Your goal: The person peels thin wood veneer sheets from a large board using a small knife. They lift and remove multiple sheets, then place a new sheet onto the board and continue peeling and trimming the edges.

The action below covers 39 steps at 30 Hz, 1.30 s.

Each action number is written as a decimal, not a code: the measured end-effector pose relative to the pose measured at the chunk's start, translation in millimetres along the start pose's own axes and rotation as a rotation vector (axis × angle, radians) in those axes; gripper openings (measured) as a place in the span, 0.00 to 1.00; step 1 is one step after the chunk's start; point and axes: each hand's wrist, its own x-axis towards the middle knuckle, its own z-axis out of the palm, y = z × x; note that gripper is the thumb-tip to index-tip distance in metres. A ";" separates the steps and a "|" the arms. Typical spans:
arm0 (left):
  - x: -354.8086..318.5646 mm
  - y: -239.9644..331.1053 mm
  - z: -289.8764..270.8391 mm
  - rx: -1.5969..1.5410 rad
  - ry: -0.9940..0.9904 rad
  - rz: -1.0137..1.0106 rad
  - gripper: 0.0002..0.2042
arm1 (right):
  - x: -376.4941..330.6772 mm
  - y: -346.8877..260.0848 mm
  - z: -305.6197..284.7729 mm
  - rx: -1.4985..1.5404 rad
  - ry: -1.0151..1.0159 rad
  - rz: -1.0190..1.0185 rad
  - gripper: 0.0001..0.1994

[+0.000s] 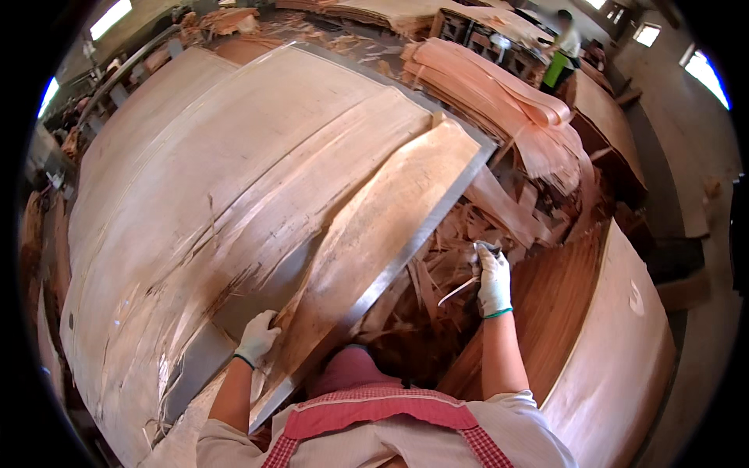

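Note:
A large pale wood veneer sheet [226, 132] lies over the metal-edged table, with long splits and ragged tears. Along its right side a loose veneer strip [390, 199] runs beside the table's metal edge. My left hand [259, 337], in a white glove with a green cuff, is curled at the near end of that strip, its fingertips at the torn edge. Off the table to the right, my right hand [493, 285], gloved too, is closed. A thin, pale, curved tool [457, 292] sticks out beside it; its grip is mostly hidden by the fingers.
Broken veneer scraps [460, 226] heap between the table and a tall veneer stack [608, 343] at my right. A folded pile of reddish veneer [488, 86] lies beyond. Farther back stands a person [563, 51] near more stacks. The table's metal edge [406, 253] runs diagonally before me.

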 end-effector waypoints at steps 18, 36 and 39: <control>117.0 168.8 -44.8 0.150 0.401 -0.121 0.19 | 405.4 -117.6 18.2 -0.428 -0.360 0.037 0.08; 446.0 392.9 163.1 0.316 0.630 -0.180 0.15 | 631.3 -8.5 66.9 -0.634 -0.807 0.206 0.06; 468.2 399.1 177.1 0.331 0.670 -0.174 0.13 | 632.0 -8.7 63.6 -0.642 -0.827 0.179 0.08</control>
